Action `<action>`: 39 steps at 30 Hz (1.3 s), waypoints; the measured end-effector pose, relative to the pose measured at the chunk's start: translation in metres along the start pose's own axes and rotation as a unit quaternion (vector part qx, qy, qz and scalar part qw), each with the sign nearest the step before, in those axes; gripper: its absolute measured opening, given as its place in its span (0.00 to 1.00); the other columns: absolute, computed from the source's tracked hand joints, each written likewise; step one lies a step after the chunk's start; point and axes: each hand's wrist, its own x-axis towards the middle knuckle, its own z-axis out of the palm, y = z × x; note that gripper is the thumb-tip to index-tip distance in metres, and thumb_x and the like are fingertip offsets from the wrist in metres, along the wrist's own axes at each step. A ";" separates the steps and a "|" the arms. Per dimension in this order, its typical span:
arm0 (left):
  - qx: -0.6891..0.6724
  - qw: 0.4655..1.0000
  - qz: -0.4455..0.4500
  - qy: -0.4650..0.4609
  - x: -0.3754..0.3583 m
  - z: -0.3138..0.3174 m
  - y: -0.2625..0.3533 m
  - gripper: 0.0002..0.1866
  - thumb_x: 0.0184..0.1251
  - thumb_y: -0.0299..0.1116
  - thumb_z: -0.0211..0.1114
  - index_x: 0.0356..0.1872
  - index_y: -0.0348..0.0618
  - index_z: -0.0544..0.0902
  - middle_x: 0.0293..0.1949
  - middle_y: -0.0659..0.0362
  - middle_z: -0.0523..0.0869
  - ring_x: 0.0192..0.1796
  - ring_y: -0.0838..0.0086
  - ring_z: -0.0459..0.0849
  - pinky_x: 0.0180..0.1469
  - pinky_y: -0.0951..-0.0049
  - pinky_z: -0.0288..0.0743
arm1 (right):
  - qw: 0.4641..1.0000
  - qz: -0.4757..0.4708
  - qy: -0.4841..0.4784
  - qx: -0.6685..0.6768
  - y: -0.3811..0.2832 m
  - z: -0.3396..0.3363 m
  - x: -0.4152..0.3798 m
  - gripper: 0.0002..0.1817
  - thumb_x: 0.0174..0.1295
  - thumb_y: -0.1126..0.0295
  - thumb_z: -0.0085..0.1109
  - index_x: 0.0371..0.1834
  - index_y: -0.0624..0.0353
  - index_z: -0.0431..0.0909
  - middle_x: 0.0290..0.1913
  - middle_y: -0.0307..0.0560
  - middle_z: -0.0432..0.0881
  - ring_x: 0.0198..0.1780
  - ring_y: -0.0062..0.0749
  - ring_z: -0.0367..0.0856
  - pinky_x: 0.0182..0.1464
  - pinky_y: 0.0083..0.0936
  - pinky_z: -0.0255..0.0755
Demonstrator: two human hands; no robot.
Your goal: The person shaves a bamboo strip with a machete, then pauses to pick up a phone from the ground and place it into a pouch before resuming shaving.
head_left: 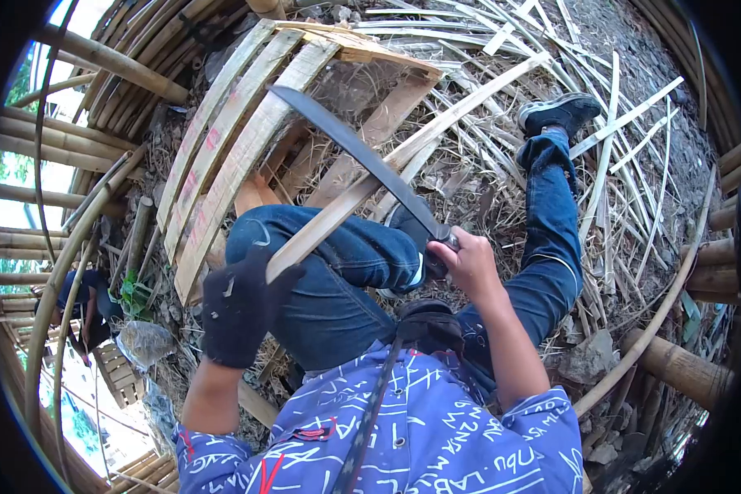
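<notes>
My left hand (243, 311), in a black glove, is closed round the lower end of a long bamboo strip (445, 119). The strip slants up to the right across my bent leg. In my bare right hand (461, 262) is the handle of a machete (354, 148). Its long dark blade points up to the left and crosses the strip near the middle. Behind the blade a slatted wooden crate (243, 160) lies tilted on the ground.
Many thin bamboo strips (609, 148) are scattered on the earth at the upper right. Bamboo poles (115, 62) frame the left side, and a thick pole (675, 366) juts in at the right. Another person (90, 305) is at the far left. A stone (589, 356) lies near my right elbow.
</notes>
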 end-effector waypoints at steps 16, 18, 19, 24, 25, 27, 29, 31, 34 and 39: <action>-0.067 0.982 -0.149 -0.097 0.002 -0.005 -0.001 0.15 0.60 0.43 0.70 0.29 0.42 0.79 0.25 0.56 0.76 0.24 0.58 0.78 0.28 0.61 0.68 | 0.999 0.036 -0.001 0.018 -0.010 0.001 0.017 0.26 0.60 0.47 0.64 0.26 0.65 0.77 0.21 0.61 0.80 0.27 0.56 0.83 0.31 0.44 0.76; 0.041 0.999 -0.018 -0.019 0.002 0.007 -0.007 0.16 0.59 0.44 0.71 0.28 0.43 0.78 0.23 0.54 0.78 0.25 0.58 0.79 0.27 0.61 0.69 | 0.998 0.006 0.011 -0.060 -0.011 0.006 0.021 0.25 0.59 0.48 0.66 0.26 0.64 0.77 0.21 0.61 0.80 0.28 0.56 0.83 0.31 0.44 0.76; 0.014 0.992 -0.094 -0.083 0.008 0.004 -0.006 0.17 0.57 0.44 0.73 0.28 0.43 0.78 0.22 0.54 0.78 0.25 0.57 0.80 0.27 0.60 0.70 | 0.999 0.028 0.000 -0.018 -0.021 0.017 0.015 0.26 0.58 0.47 0.66 0.26 0.63 0.77 0.21 0.60 0.80 0.28 0.55 0.84 0.31 0.43 0.76; -0.036 0.993 -0.106 -0.031 0.002 0.008 0.000 0.17 0.58 0.44 0.72 0.26 0.43 0.76 0.22 0.54 0.79 0.25 0.57 0.80 0.28 0.60 0.70 | 0.999 -0.001 0.037 -0.015 -0.011 0.006 0.023 0.29 0.58 0.44 0.64 0.25 0.64 0.77 0.21 0.61 0.80 0.27 0.58 0.83 0.30 0.46 0.75; -0.010 0.998 -0.060 0.026 0.001 0.012 -0.001 0.17 0.58 0.44 0.72 0.26 0.42 0.76 0.22 0.54 0.79 0.25 0.58 0.81 0.28 0.60 0.71 | 0.998 0.007 0.016 -0.065 0.001 -0.003 0.035 0.28 0.57 0.44 0.65 0.25 0.62 0.78 0.21 0.61 0.80 0.26 0.58 0.82 0.30 0.46 0.75; -0.016 0.995 -0.100 -0.018 0.005 0.004 0.003 0.18 0.58 0.44 0.72 0.26 0.42 0.76 0.22 0.53 0.79 0.25 0.57 0.81 0.29 0.60 0.71 | 0.999 0.012 0.022 -0.044 -0.016 0.013 0.026 0.27 0.56 0.44 0.66 0.24 0.62 0.78 0.21 0.60 0.80 0.27 0.57 0.83 0.31 0.45 0.76; -0.023 0.990 -0.122 -0.064 0.014 -0.001 0.004 0.18 0.58 0.44 0.72 0.26 0.42 0.76 0.22 0.52 0.80 0.26 0.57 0.82 0.29 0.60 0.72 | 1.000 -0.014 0.017 -0.010 -0.029 0.022 0.010 0.26 0.56 0.44 0.67 0.26 0.61 0.80 0.19 0.57 0.80 0.26 0.54 0.84 0.29 0.42 0.75; -0.083 0.984 -0.136 -0.082 0.010 -0.005 0.002 0.20 0.58 0.47 0.73 0.27 0.41 0.77 0.19 0.51 0.80 0.22 0.55 0.82 0.25 0.59 0.72 | 0.998 -0.019 0.038 -0.036 -0.012 0.005 0.018 0.25 0.58 0.46 0.66 0.27 0.62 0.81 0.19 0.57 0.80 0.25 0.53 0.83 0.28 0.41 0.74; -0.029 0.992 -0.091 -0.077 0.005 0.002 -0.003 0.20 0.58 0.48 0.72 0.26 0.42 0.76 0.19 0.51 0.79 0.22 0.56 0.82 0.25 0.60 0.72 | 0.993 0.067 0.086 -0.047 0.013 -0.019 0.046 0.19 0.65 0.53 0.61 0.32 0.61 0.84 0.19 0.53 0.81 0.19 0.42 0.80 0.24 0.36 0.69; -0.044 0.993 -0.092 -0.062 0.011 0.003 -0.001 0.17 0.57 0.44 0.73 0.28 0.42 0.78 0.20 0.54 0.76 0.21 0.58 0.79 0.24 0.60 0.68 | 0.999 -0.012 0.020 -0.032 -0.017 0.002 0.004 0.25 0.61 0.46 0.63 0.34 0.61 0.82 0.21 0.58 0.81 0.27 0.55 0.83 0.29 0.44 0.74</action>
